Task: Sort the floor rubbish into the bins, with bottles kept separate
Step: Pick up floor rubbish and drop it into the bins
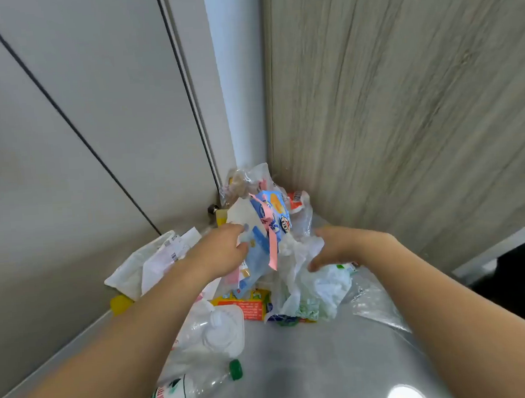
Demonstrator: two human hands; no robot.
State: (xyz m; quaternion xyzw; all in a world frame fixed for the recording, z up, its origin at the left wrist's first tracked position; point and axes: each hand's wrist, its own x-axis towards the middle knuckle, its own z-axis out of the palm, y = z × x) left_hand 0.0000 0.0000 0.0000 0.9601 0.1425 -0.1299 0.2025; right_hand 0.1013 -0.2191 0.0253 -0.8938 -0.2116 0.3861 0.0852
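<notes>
A heap of rubbish lies in the floor corner. My left hand [224, 252] grips a blue and white snack wrapper [265, 229] with pink strips, lifted above the heap. My right hand [336, 246] rests on crumpled white plastic bags [317, 285], fingers curled into them. A clear plastic bottle [188, 393] with a green cap and green label lies on the floor near my left forearm. A white plastic lid-like tray [223, 329] sits beside it. An orange and yellow carton [247, 305] lies under the wrapper.
A white paper bag with receipts [154, 262] leans by the grey door at left. Clear plastic packaging [247, 181] fills the corner. A wood-grain panel [403, 95] stands at right. A clear film [374, 303] lies on the floor. Something dark [521, 274] sits at far right.
</notes>
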